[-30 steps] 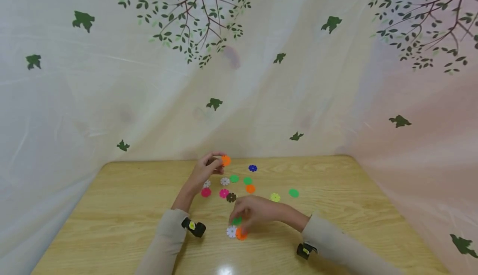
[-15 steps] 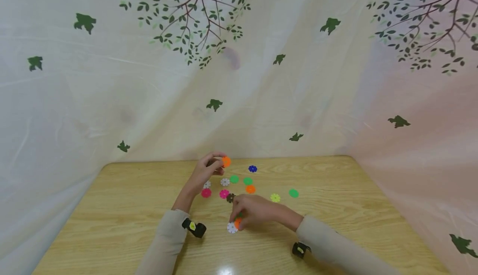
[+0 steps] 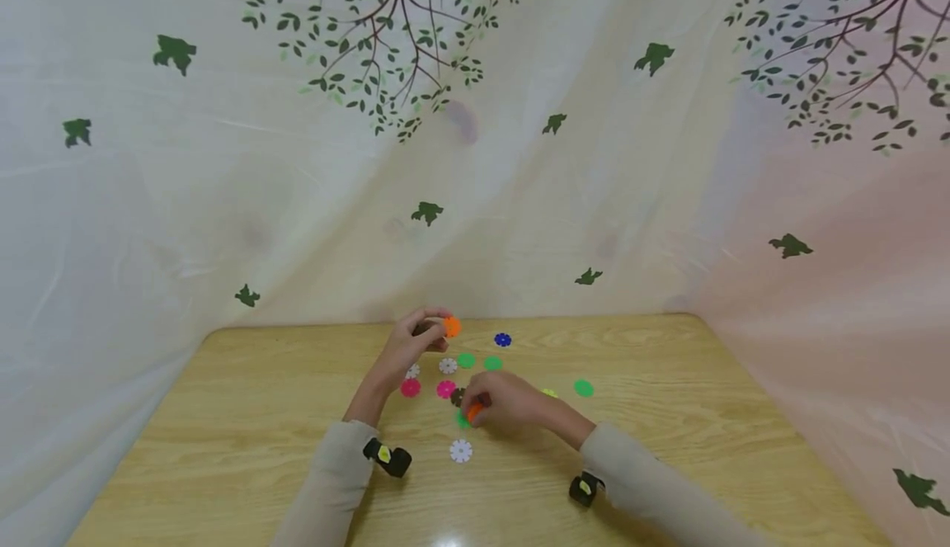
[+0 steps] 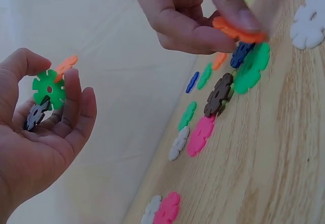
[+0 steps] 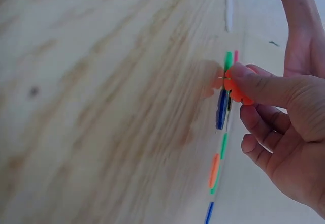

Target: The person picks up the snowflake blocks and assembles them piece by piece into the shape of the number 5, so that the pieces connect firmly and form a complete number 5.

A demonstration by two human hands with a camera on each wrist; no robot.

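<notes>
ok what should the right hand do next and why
Probably lift the orange disc towards the left hand: the right hand pinches it, and the left hand holds a green disc with another orange one seemingly joined to its edge.

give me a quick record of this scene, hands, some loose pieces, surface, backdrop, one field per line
left hand: holds green disc, orange disc and dark disc
right hand: pinches second orange disc
white disc: flat on table, nearest the person
brown disc: beside a pink disc
surface: wooden table
backdrop: pale cloth, printed leaves
</notes>
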